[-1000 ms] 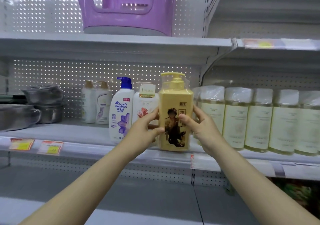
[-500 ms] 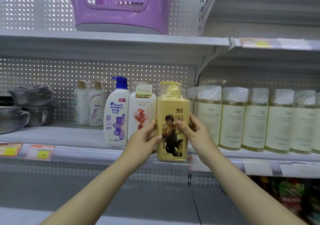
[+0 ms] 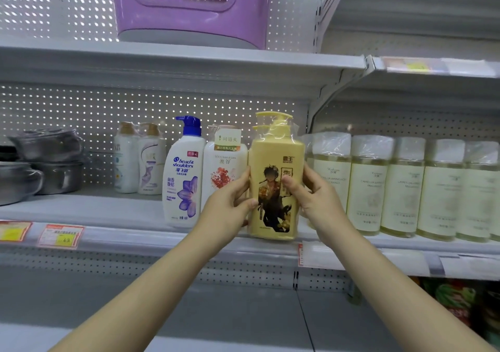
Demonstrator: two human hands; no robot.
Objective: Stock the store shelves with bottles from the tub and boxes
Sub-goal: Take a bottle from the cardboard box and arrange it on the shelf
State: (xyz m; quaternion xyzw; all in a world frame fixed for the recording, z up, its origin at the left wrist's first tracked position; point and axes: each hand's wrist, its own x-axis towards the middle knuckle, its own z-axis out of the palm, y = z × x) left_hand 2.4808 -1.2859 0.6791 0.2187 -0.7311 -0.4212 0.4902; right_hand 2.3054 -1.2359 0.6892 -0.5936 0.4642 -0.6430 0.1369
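Indoors, left hand point(image 3: 228, 203) and right hand point(image 3: 318, 198) grasp a yellow plastic pump bottle point(image 3: 273, 162) upright at the front edge of a grey metal shelf point(image 3: 108, 211) with perforated back panel point(image 3: 67, 108).

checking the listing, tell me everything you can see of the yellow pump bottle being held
The yellow pump bottle looks like opaque plastic, squarish, with a dark printed figure and dark characters on its front. Clear film wraps the top, where two yellow pump heads show. It stands upright at the front edge of the shelf. The left hand and right hand grip its sides, thumbs on the front.
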